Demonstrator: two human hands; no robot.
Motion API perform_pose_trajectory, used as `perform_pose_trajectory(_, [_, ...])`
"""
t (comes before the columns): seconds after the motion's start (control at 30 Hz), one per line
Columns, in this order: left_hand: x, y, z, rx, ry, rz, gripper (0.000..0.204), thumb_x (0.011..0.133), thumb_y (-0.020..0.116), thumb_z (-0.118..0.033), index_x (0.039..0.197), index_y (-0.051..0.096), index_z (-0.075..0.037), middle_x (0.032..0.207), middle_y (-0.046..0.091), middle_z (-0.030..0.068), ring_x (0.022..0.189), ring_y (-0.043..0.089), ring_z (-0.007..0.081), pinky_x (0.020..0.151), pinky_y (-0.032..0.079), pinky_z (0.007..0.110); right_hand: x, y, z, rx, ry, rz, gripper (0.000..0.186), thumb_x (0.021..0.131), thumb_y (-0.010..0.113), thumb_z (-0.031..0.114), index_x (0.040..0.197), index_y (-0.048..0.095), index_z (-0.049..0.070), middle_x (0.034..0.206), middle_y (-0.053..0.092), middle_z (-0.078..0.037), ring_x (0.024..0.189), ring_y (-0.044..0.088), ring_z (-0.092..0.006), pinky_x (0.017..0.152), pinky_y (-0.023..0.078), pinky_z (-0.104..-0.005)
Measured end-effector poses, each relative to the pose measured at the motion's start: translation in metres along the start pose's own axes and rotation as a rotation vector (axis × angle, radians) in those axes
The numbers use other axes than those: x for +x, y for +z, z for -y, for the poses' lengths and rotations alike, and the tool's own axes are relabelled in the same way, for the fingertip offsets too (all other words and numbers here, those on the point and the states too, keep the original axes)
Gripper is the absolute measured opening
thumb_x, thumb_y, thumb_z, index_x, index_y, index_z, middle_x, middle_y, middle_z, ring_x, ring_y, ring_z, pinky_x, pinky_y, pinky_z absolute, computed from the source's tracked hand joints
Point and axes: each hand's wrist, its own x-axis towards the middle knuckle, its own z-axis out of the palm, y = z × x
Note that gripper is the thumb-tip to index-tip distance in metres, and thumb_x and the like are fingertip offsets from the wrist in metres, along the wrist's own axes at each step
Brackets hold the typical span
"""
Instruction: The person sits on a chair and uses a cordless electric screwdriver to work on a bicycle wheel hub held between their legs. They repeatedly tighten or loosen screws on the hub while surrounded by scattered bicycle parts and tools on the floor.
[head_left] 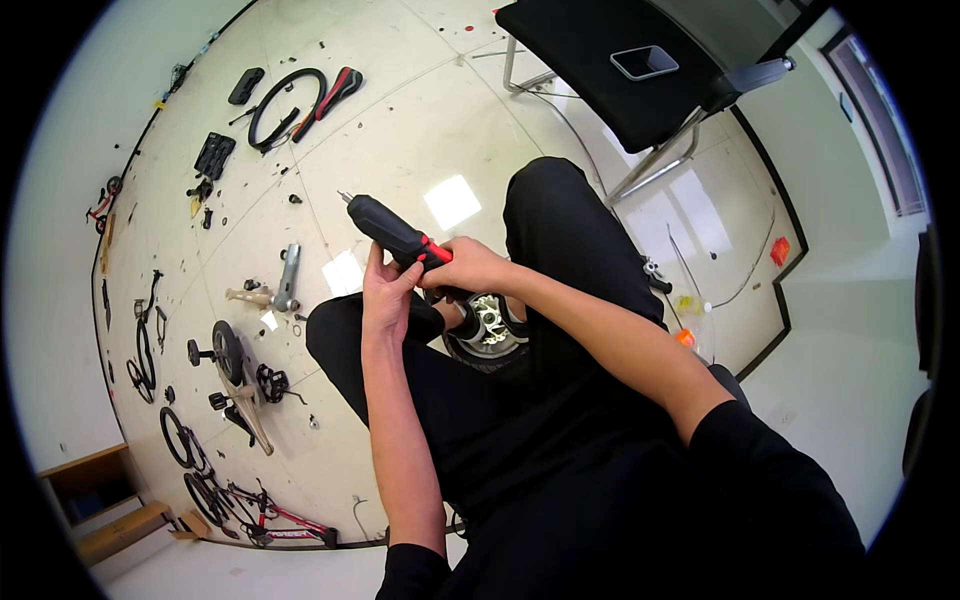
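Observation:
A black and red cordless screwdriver (385, 222) is held up in front of my knees, its metal bit pointing to the far left. My right hand (470, 268) is closed round its red-trimmed rear end. From below, my left hand (388, 290) grips the tool's underside, with the thumb pressed near a red part. My fingers hide some of the handle. Beneath my hands, between my legs, is a small wheel (490, 345) with a shiny metal disc at its hub. My legs cover part of it.
A black chair (610, 50) with a phone (645, 62) on it stands at the far right. To the left lie a tyre and saddle (345, 85), a tool case (214, 155), a grey metal part (288, 275), a cranked frame piece (245, 400) and a red bicycle frame (290, 525).

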Motion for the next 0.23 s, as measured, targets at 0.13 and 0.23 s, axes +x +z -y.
perform_pose_trajectory(0.13, [0.006, -0.004, 0.005, -0.056, 0.026, 0.028, 0.066, 0.083, 0.063, 0.007, 0.140, 0.033, -0.004, 0.117, 0.061, 0.0170, 0.110, 0.060, 0.0274, 0.098, 0.044, 0.040, 0.012, 0.000, -0.009, -0.018, -0.019, -0.010, 0.036, 0.071, 0.076, 0.028, 0.077, 0.063, -0.006, 0.063, 0.063, -0.009, 0.052, 0.062, -0.0162, 0.049, 0.051, -0.0291])
perform_pose_trajectory(0.23, [0.006, -0.004, 0.002, -0.090, 0.037, 0.055, 0.069, 0.083, 0.061, 0.009, 0.144, 0.029, -0.001, 0.119, 0.059, 0.0168, 0.109, 0.059, 0.0242, 0.099, 0.043, 0.037, 0.014, 0.001, -0.008, -0.032, -0.019, -0.026, 0.036, 0.071, 0.076, 0.028, 0.078, 0.064, -0.005, 0.064, 0.063, -0.010, 0.052, 0.064, -0.0178, 0.051, 0.053, -0.0299])
